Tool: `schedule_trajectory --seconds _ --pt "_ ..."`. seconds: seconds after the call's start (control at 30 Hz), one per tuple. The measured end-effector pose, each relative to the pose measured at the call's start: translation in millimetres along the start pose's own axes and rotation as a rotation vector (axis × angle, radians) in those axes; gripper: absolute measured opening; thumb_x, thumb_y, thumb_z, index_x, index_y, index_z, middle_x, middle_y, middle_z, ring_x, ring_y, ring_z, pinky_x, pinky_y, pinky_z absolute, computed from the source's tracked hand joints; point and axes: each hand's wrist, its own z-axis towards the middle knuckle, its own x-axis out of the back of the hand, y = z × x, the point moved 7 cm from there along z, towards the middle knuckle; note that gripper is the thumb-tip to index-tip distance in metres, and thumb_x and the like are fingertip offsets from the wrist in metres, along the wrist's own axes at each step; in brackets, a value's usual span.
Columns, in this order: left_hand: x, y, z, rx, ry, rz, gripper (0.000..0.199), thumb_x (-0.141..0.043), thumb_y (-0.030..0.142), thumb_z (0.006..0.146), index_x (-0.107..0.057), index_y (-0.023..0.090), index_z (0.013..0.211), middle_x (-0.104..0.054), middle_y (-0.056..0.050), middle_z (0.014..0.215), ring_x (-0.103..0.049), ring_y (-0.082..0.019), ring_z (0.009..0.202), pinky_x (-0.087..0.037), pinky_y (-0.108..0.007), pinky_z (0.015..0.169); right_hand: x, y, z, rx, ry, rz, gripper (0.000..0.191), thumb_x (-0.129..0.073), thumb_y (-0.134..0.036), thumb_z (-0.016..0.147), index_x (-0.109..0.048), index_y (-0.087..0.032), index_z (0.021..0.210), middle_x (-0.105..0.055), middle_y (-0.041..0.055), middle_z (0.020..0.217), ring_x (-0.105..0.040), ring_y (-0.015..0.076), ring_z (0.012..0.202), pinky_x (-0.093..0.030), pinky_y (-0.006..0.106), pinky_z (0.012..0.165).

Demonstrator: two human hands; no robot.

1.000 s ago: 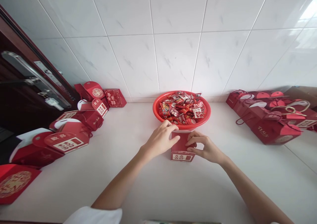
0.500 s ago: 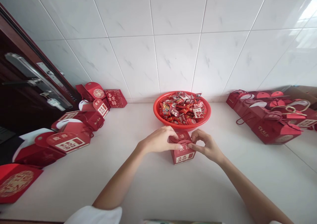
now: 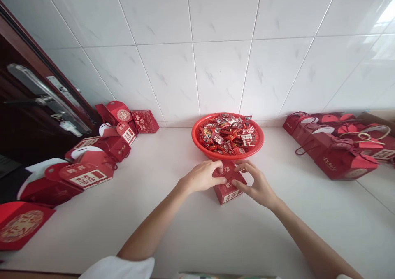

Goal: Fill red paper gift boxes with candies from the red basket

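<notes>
A small red paper gift box (image 3: 224,191) with gold lettering and a pale printed panel stands on the white tabletop in front of me. Around its left side my left hand (image 3: 201,177) is closed, the thumb on the top flap and the fingers curled behind. From the right, my right hand (image 3: 258,185) grips it with the thumb on the top and the fingers at the back edge. The far side of the box is partly hidden by my fingers. Just behind it sits a red plastic basket (image 3: 197,141) heaped with wrapped candies (image 3: 226,135).
Several red gift boxes (image 3: 92,170) line the left side, near a dark door (image 3: 18,122) with keys hanging in its lock. More red boxes with cord handles (image 3: 336,157) stand at the right, by a brown carton (image 3: 376,116). A tiled wall (image 3: 220,73) rises behind the basket.
The box's top flaps have gone from raised and arched to lying flatter under my thumbs. My left hand has shifted slightly right, and the view has moved a little.
</notes>
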Motion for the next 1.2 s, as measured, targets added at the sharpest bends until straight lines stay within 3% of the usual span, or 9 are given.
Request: schedule_trajectory --seconds 0.1,0.2,0.5,0.67,0.87,0.97,1.03,1.13,1.2 --pt "-1.0 1 0 -0.015 0.010 -0.013 0.020 -0.065 0.040 0.087 -0.059 0.022 0.091 -0.070 -0.003 0.105 -0.066 -0.024 0.100 -0.047 -0.030 0.074 -5 -9 -3 0.080 -0.053 -0.079 0.028 -0.067 -0.044 0.091 -0.065 -0.025 0.111 -0.063 0.0131 0.127 -0.062 0.0293 0.116 -0.054 0.045 0.095" --pt "-2.9 2 1 -0.016 0.012 -0.044 0.018 -0.065 0.038 0.088 -0.060 0.022 0.094 -0.071 -0.003 0.108 -0.066 -0.024 0.102 -0.048 -0.031 0.077 -11 -14 -6 0.115 -0.098 -0.191 0.047 -0.073 -0.053 0.086 -0.063 -0.026 0.123 -0.057 0.0152 0.139 -0.058 0.0338 0.126 -0.052 0.049 0.100" --pt "-12.7 15 -1 -0.026 0.118 0.020 0.014 -0.059 0.037 0.093 -0.061 0.023 0.096 -0.071 -0.003 0.104 -0.068 -0.024 0.097 -0.050 -0.033 0.078 -23 -20 -20 0.017 0.019 -0.463 0.044 -0.069 -0.045 0.088 -0.057 -0.027 0.127 -0.053 0.0168 0.143 -0.059 0.0356 0.123 -0.053 0.054 0.096" --pt "-21.5 23 -1 -0.045 0.145 0.085 0.016 -0.054 0.038 0.095 -0.060 0.023 0.098 -0.070 -0.005 0.099 -0.068 -0.025 0.093 -0.052 -0.034 0.076 -24 -21 -32 -0.034 0.090 -0.582 0.046 -0.073 -0.043 0.083 -0.057 -0.030 0.125 -0.057 0.0163 0.134 -0.063 0.0364 0.112 -0.057 0.050 0.082" --pt "-26.7 32 -2 -0.190 0.072 -0.067 0.025 -0.050 0.040 0.099 -0.065 0.026 0.113 -0.071 -0.005 0.116 -0.067 -0.023 0.106 -0.054 -0.035 0.089 -10 -22 -33 -0.094 0.129 -0.532 0.033 -0.070 -0.030 0.079 -0.064 -0.028 0.111 -0.062 0.0127 0.127 -0.067 0.0301 0.095 -0.057 0.045 0.078" --pt "-22.8 31 -4 -0.227 0.002 -0.204 0.034 -0.052 0.045 0.098 -0.067 0.026 0.122 -0.069 -0.006 0.125 -0.068 -0.023 0.110 -0.054 -0.034 0.095 20 -16 -36 -0.127 0.158 -0.421 0.029 -0.069 -0.033 0.078 -0.066 -0.027 0.106 -0.067 0.0103 0.122 -0.067 0.0283 0.096 -0.056 0.042 0.082" --pt "-16.9 28 -4 -0.216 -0.009 -0.235 0.038 -0.054 0.048 0.096 -0.067 0.025 0.124 -0.068 -0.007 0.129 -0.069 -0.023 0.111 -0.055 -0.034 0.096 56 -8 -46 -0.172 0.209 -0.323 0.029 -0.070 -0.037 0.076 -0.068 -0.026 0.104 -0.070 0.0091 0.116 -0.068 0.0274 0.095 -0.055 0.039 0.079" --pt "-5.2 22 -5 -0.175 0.019 -0.225 0.041 -0.057 0.051 0.093 -0.068 0.024 0.122 -0.068 -0.007 0.129 -0.069 -0.025 0.114 -0.055 -0.034 0.098 134 8 -80 -0.344 0.385 -0.245 0.035 -0.072 -0.049 0.072 -0.071 -0.025 0.097 -0.073 0.0058 0.090 -0.066 0.0240 0.076 -0.052 0.035 0.066" --pt "1.0 18 -6 -0.148 0.024 -0.211 0.042 -0.058 0.052 0.092 -0.069 0.024 0.121 -0.068 -0.006 0.129 -0.068 -0.025 0.114 -0.056 -0.034 0.098 199 17 -117 -0.556 0.628 -0.358 0.042 -0.077 -0.053 0.064 -0.073 -0.025 0.095 -0.068 0.0045 0.074 -0.059 0.0223 0.062 -0.045 0.034 0.056"
